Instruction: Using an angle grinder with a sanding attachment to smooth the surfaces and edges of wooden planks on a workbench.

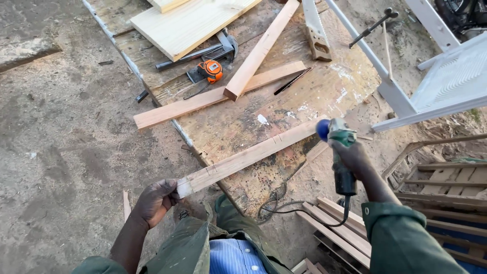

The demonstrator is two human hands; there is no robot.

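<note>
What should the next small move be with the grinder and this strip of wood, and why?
Probably ease the angle grinder down onto the far end of the wooden strip. The right hand holds the tool right at that end, the left hand grips the near end, and the strip rests across the plywood bench, so it looks steadied.

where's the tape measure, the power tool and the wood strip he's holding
tape measure (pixel 211 70): head view, on its orange case
power tool (pixel 343 162): head view, on its green body
wood strip (pixel 253 153): head view, mid-length on its top face
</note>
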